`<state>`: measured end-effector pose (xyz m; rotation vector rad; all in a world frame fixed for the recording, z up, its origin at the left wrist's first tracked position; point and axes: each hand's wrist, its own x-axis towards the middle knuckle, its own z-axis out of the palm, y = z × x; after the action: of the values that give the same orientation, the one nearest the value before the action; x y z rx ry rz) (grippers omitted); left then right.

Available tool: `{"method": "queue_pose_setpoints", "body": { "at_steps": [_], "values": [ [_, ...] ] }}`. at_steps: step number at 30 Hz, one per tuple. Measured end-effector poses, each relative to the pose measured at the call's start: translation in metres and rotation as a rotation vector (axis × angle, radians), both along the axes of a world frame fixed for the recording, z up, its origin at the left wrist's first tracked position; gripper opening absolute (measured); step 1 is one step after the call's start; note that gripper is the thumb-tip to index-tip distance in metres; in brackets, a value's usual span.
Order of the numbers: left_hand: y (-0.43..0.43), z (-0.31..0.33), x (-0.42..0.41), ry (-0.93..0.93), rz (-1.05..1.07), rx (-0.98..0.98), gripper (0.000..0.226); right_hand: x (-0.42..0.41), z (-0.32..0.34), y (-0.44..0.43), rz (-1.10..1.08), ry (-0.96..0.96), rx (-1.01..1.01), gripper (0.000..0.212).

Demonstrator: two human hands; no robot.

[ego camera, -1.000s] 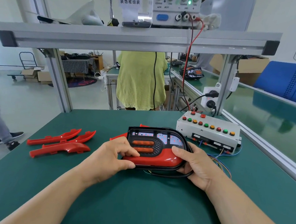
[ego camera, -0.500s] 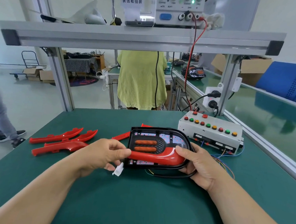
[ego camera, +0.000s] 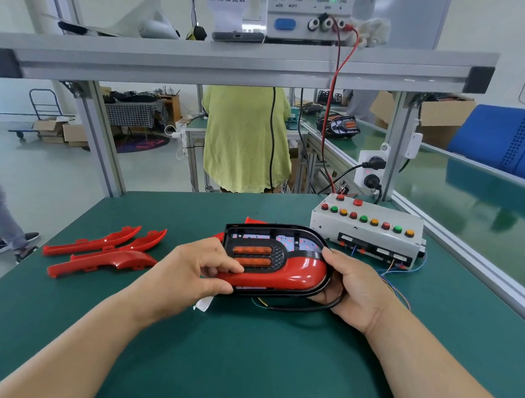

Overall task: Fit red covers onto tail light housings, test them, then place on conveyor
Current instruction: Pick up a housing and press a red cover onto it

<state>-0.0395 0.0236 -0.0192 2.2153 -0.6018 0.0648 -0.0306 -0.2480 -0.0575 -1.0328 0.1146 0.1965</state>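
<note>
From the head camera I see both hands on the tail light housing (ego camera: 271,234), which sits just above the green tabletop (ego camera: 245,357) near its middle, face up and tilted a little toward me. My left hand (ego camera: 195,268) pinches the left end, thumb on the narrow tip of the red cover (ego camera: 297,270) and fingers curled over the edge by the two orange lenses. My right hand (ego camera: 354,284) wraps round the rounded right end, thumb on the upper rim and fingers underneath. The red cover lies along the lower half of the black housing; I cannot tell whether it is fully seated. A black cable (ego camera: 303,308) loops out from under the housing, and a white connector (ego camera: 203,303) shows below my left hand. Three spare red covers (ego camera: 104,250) lie together on the tabletop to the left, well apart from the housing. The white test box (ego camera: 366,233) with its row of coloured buttons stands just behind and to the right. The green conveyor (ego camera: 469,217) runs along the right side beyond an aluminium rail.
</note>
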Motion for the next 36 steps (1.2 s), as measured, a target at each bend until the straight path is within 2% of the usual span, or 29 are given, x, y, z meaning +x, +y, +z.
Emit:
{"method": "queue_pose_setpoints", "body": {
  "at_steps": [9,12,15,20,23,26,29,32,34,36],
  "values": [
    [-0.002,-0.006,0.001,-0.015,-0.003,-0.023,0.034,-0.003,0.001,-0.001,0.062,0.022,0.05,0.035],
    [-0.004,-0.007,0.0,-0.013,-0.012,-0.011,0.033,-0.007,0.004,0.002,0.152,-0.059,0.01,0.041],
    [-0.004,-0.008,0.0,-0.006,-0.007,-0.024,0.032,-0.008,0.002,0.006,0.084,-0.078,-0.079,0.063],
    [-0.004,-0.009,0.002,0.014,-0.015,0.021,0.036,-0.01,0.003,0.01,0.01,-0.07,-0.111,0.067],
    [0.0,-0.002,0.003,0.11,-0.04,0.028,0.037,-0.01,0.004,0.01,0.016,-0.077,-0.114,0.065],
    [0.012,0.005,0.01,0.2,0.039,-0.035,0.034,-0.01,0.005,0.01,0.031,-0.076,-0.109,0.065],
    [0.018,0.004,0.012,0.401,0.052,-0.099,0.031,-0.01,0.004,0.009,0.04,-0.074,-0.108,0.067],
    [0.016,0.001,0.011,0.566,0.118,-0.134,0.048,-0.008,0.003,0.007,0.044,-0.074,-0.096,0.067],
    [0.017,0.003,0.01,0.603,0.129,-0.133,0.059,-0.008,0.002,0.006,0.049,-0.079,-0.1,0.068],
    [0.016,0.005,0.009,0.621,0.1,-0.112,0.059,-0.007,0.001,0.005,0.052,-0.085,-0.103,0.068]
  ]
}}
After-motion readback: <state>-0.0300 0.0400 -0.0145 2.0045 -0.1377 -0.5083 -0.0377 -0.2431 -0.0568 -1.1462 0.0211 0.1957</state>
